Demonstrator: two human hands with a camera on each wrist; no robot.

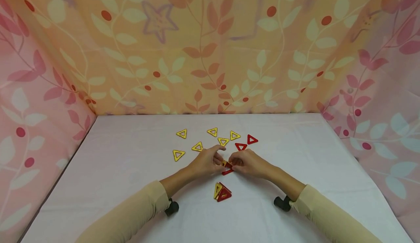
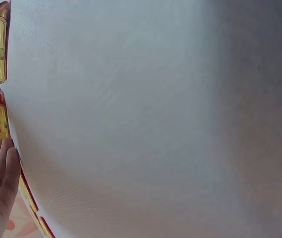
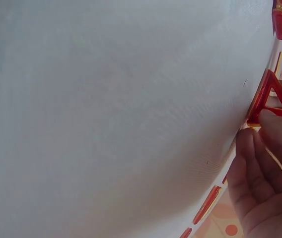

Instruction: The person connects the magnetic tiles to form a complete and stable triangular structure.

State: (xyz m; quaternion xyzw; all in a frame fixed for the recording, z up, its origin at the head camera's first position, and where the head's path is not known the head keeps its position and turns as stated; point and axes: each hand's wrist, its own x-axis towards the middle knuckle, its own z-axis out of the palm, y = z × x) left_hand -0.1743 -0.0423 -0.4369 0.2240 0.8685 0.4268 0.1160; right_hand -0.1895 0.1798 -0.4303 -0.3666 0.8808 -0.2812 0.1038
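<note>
Most loose triangles [image 1: 223, 138] on the bench [image 1: 108, 148] lie beyond my left hand [image 1: 208, 161] and right hand [image 1: 248, 163]. A pile [image 1: 223, 190] lies nearer me.

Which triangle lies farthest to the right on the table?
The red triangle just beyond and right of another loose red piece; every other triangle lies farther left.

Left arm [image 1: 131, 208] and right arm [image 1: 331, 212], both in long beige fabric sleeves, angle inward. The bare left hand [image 1: 207, 161] extends one finger above the others, its grip hard to judge; the bare right hand [image 1: 247, 164], close opposite, pinches with bent fingers.
</note>
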